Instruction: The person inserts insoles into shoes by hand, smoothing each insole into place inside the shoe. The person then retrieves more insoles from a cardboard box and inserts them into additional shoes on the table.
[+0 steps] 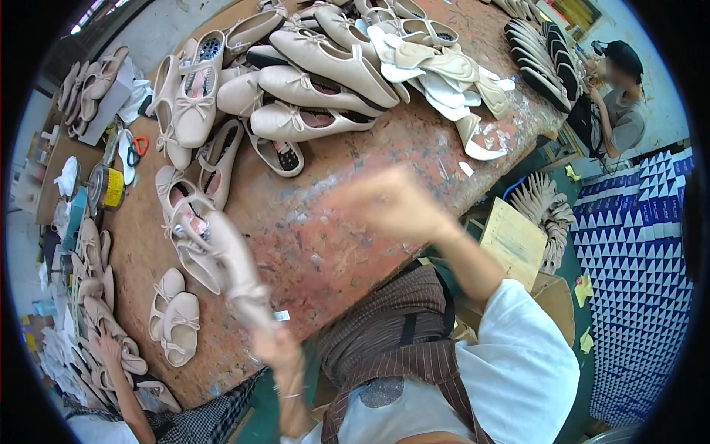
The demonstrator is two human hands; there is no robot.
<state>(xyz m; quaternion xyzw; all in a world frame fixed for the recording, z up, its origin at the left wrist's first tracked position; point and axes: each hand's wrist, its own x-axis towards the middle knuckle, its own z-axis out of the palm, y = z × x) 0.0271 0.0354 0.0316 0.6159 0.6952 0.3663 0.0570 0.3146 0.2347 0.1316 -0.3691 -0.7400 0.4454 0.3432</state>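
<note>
My left hand (278,351), at the table's near edge, grips one end of a beige ballet flat (238,260) with a strap; both are smeared by motion. Past its far end, more beige flats (198,268) lie on the table. My right hand (392,201) hovers over the middle of the worktable (325,259), blurred, so its fingers cannot be made out and nothing shows in it. Beyond it lies a large heap of beige bow flats (314,122). Beside that heap is a pile of white and beige insoles (447,70). A pair of flats (180,325) sits to the left.
Orange-handled scissors (137,150) and a tin with a yellow label (111,188) stand at the left. A co-worker's hand (109,348) touches shoes at lower left. Another person (625,103) sits far right, near black-soled shoes (543,66) and stacked blue-and-white boxes (636,274).
</note>
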